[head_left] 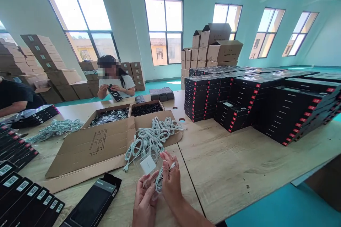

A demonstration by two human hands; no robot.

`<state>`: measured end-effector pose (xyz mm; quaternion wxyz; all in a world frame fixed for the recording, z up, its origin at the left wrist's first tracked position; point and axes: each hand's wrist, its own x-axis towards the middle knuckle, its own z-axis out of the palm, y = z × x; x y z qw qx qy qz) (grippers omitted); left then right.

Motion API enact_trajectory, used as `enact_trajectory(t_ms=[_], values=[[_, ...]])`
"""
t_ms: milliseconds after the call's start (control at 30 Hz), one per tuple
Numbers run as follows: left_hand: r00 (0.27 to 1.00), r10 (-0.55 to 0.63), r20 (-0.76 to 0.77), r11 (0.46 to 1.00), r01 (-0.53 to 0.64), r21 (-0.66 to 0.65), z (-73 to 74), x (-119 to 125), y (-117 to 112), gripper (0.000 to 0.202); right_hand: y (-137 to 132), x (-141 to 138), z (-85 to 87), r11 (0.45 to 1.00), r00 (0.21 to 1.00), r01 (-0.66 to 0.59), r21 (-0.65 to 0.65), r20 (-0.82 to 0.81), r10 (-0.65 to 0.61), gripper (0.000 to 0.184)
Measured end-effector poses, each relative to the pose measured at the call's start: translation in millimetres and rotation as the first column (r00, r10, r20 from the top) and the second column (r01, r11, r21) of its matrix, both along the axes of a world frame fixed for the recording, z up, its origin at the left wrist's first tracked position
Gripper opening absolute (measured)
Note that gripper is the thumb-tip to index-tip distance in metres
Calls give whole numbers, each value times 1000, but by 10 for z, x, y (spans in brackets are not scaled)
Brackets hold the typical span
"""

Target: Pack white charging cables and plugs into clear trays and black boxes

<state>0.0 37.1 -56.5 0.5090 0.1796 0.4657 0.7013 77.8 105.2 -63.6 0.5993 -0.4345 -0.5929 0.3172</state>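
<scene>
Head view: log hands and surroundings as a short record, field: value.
right_hand: right hand holding coiled white cable
left_hand: left hand against the coil, fingertips near white adapter; exact grip unclear
beyond_hands: loose cable pile, partly on cardboard flap
near_left: black box, end flap open
right_side: stacked black boxes
across_table: co-worker holding dark item

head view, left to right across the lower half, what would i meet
Fanned black boxes with white labels, black rectangular box with a raised end flap, bare left hand, looped pale cable between the hands, bare right hand, stacks of flat black boxes with red labels.
</scene>
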Motion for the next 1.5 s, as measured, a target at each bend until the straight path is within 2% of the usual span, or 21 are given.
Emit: enact_trajectory(t_ms=[100,167,233,333,433,500,567,600,667,733,800,867,1000,1067,1100,1133,1200,1300,1400,1433,1500], values=[[999,-34,19,998,33,45,-48,9,-7,55,26,-11,-57,995,995,72,63,65,-76,48],[999,14,46,998,-16,56,-76,9,6,56,15,-7,-89,991,987,73,109,131,-87,44],[993,93,74,994,-97,48,-103,-6,8,58,-26,3,-139,985,974,-11,170,224,-27,44],[985,148,85,988,-152,40,-132,-45,-34,61,-95,31,-236,957,936,-168,236,342,80,59],[997,50,52,996,-53,69,-103,-91,-78,63,-87,87,-277,938,909,-246,244,395,135,60],[1000,-16,-4,996,17,93,-19,-144,-52,64,-14,138,-227,922,892,-326,208,391,227,58],[992,-61,-107,989,74,126,120,-227,47,61,118,192,-111,876,851,-468,118,327,411,62],[984,-79,-158,984,102,144,203,-275,122,59,205,214,-35,836,818,-546,61,257,515,65],[967,-115,-226,971,158,181,365,-370,306,56,409,238,125,743,742,-668,-38,40,669,72],[961,-138,-240,962,188,200,483,-441,498,57,622,232,254,671,676,-735,-98,-185,713,82],[956,-162,-245,955,214,206,520,-474,656,59,800,202,304,640,642,-757,-129,-326,694,92],[955,-172,-242,953,224,203,467,-479,763,60,910,166,256,640,640,-754,-150,-390,662,94],[965,-151,-214,970,187,156,216,-470,848,47,947,176,17,658,648,-735,-162,-452,613,87],[970,-145,-194,978,170,119,117,-476,857,43,939,255,-45,609,612,-772,-184,-476,632,82],[972,-143,-186,981,164,105,88,-480,860,43,942,310,-46,565,579,-801,-199,-497,646,79],[971,-148,-185,982,167,89,73,-483,863,45,952,369,-30,515,543,-830,-217,-527,653,75],[963,-172,-207,981,187,58,65,-478,875,48,987,476,27,455,499,-858,-237,-592,633,63],[937,-212,-277,973,229,32,48,-445,894,49,1033,551,84,467,505,-854,-229,-583,637,52],[920,-217,-327,970,242,37,7,-401,900,47,1023,511,48,509,534,-836,-206,-520,667,53],[916,-213,-341,970,239,38,0,-388,898,45,1008,482,24,538,562,-817,-207,-496,662,53],[909,-203,-364,971,234,44,11,-371,891,43,970,419,-17,637,664,-738,-225,-412,624,51]])
